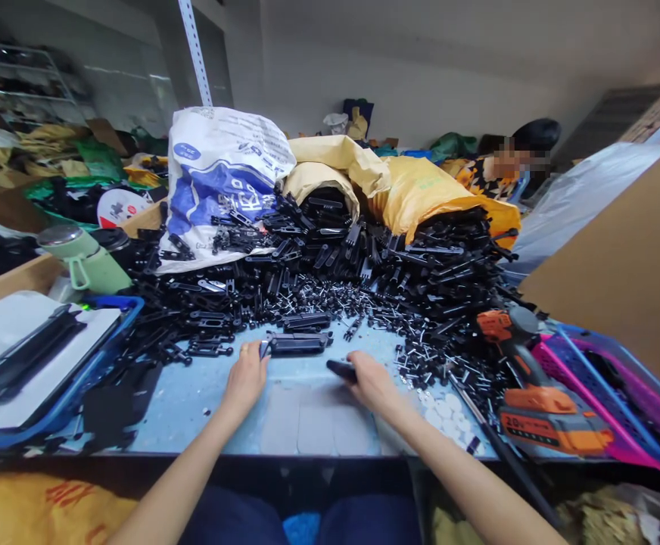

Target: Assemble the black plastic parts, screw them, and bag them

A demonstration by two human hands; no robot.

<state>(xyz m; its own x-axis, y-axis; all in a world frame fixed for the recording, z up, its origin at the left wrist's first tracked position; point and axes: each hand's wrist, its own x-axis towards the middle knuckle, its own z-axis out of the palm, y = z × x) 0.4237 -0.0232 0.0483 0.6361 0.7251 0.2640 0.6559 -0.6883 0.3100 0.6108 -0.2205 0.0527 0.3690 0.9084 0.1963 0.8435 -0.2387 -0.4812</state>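
Evidently, the left hand (247,374) pinches a small dark piece (265,348) at the black bars' (300,344) nine o'clock; the right hand (376,384), fingers curled, grips a black part (340,369) at four. Judged light, stiff; hold mid-length.

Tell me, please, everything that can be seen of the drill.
The drill has an orange and grey head, a dark handle slanting down to the right, and a broad orange and dark battery marked "20". Its casing looks like plastic. It rests at the table's right side, left of the pink basket, battery end nearer the viewer. Nobody holds it. Whether it touches the basket is unclear.
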